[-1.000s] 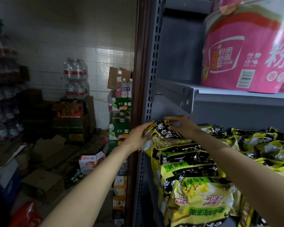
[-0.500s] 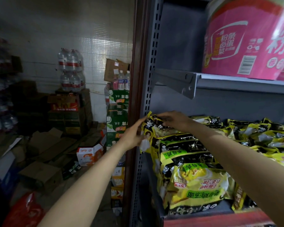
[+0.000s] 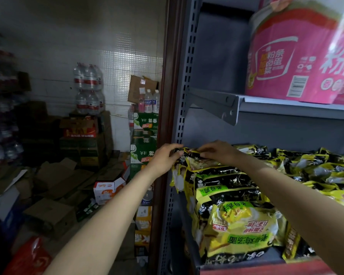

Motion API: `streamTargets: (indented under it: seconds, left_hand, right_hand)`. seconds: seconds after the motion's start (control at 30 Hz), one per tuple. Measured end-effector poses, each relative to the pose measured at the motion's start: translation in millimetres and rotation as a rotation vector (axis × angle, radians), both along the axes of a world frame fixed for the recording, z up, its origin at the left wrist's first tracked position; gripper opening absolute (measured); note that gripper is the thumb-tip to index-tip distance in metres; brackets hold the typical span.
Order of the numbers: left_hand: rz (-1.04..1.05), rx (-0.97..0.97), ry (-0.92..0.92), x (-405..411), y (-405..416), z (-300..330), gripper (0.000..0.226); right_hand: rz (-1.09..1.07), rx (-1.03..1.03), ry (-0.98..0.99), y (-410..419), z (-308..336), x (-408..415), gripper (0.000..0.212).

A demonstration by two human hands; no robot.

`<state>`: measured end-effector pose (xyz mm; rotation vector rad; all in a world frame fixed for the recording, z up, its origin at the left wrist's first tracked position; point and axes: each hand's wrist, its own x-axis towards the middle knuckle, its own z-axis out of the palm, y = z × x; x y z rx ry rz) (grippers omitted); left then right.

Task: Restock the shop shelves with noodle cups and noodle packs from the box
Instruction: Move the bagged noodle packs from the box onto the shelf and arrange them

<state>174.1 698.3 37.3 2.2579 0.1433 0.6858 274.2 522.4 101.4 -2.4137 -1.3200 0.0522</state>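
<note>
Grey metal shelving (image 3: 286, 108) fills the right of the view, beside a dim storeroom with a white tiled wall (image 3: 115, 62). On the lower shelf, both hands meet at the top rear noodle pack (image 3: 195, 158) of a yellow-and-black stack at the shelf's left end. The left hand (image 3: 164, 157) comes in from the open side of the upright post (image 3: 184, 96), its fingers curled round the pack's left edge. The right hand (image 3: 216, 152) lies over the top of the same pack, fingers bent down and pinching its upper seam. Below and in front of that pack, more packs stand on edge in a row, the nearest one (image 3: 244, 231) facing the camera with its print upside down. Further right, a loose heap of the same packs (image 3: 316, 171) spreads along the shelf. On the shelf above stands a large pink noodle cup (image 3: 298, 62) in clear wrap. Out in the storeroom, stacked green cartons (image 3: 144, 139) stand just beside the post, with water bottles (image 3: 88, 88), flattened cardboard boxes (image 3: 54, 179) and a red bag (image 3: 31, 259) beyond.
</note>
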Motion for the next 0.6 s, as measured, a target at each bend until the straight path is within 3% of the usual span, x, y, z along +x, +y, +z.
streamTargets:
  seconds: [0.23, 0.37, 0.5, 0.6]
  left_hand:
    - [-0.088, -0.059, 0.110, 0, -11, 2, 0.048]
    - [-0.055, -0.042, 0.062, -7, -14, 2, 0.049]
    - [-0.024, 0.030, -0.062, -20, -22, 9, 0.036]
    - [-0.109, 0.054, 0.055, -27, -35, 13, 0.037]
  right_hand:
    - [0.032, -0.021, -0.011, -21, 4, -6, 0.031]
    - [0.002, 0.006, -0.104, -35, 5, -4, 0.031]
    - [-0.015, -0.023, -0.105, -43, 1, -4, 0.026]
    - [-0.001, -0.045, -0.081, -44, -2, -8, 0.025]
